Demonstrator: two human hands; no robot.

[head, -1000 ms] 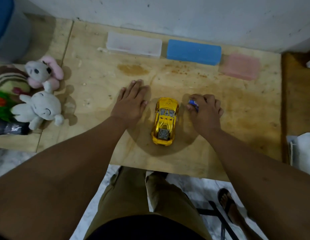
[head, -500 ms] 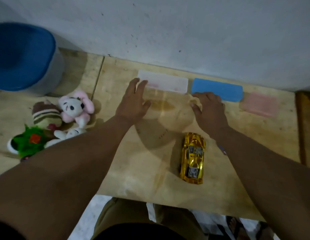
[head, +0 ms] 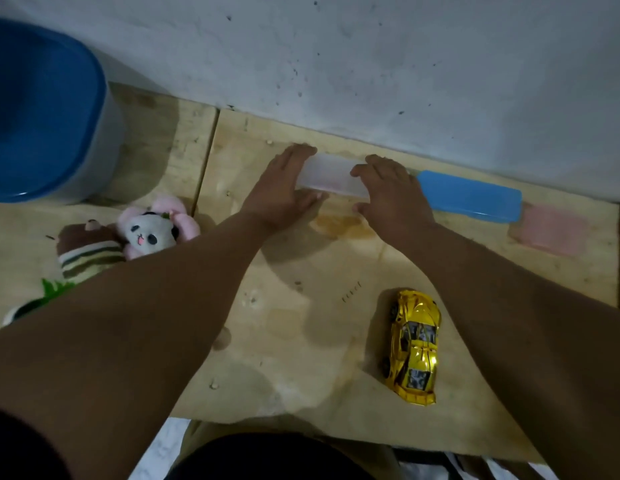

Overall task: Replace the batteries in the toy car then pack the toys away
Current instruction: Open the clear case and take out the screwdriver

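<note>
A shiny yellow toy car point(head: 414, 344) stands on its wheels on the plywood table point(head: 294, 341), near the front edge, under my right forearm. At the back by the wall lies a clear plastic box point(head: 331, 176). My left hand point(head: 284, 183) holds its left end, fingers stretched behind it and thumb in front. My right hand point(head: 393, 192) grips its right end the same way. No battery is visible.
A blue box point(head: 475, 195) and a pink box point(head: 551, 230) lie to the right along the wall. Plush toys sit at the left: a pink panda point(head: 151, 230), a brown striped one point(head: 90, 252), a green one point(head: 55, 289). A blue-lidded bin point(head: 42, 109) stands at the far left.
Both hands left the car's sides and reached forward to the wall, where they now hold the clear box. The small blue item from my right hand is out of sight.
</note>
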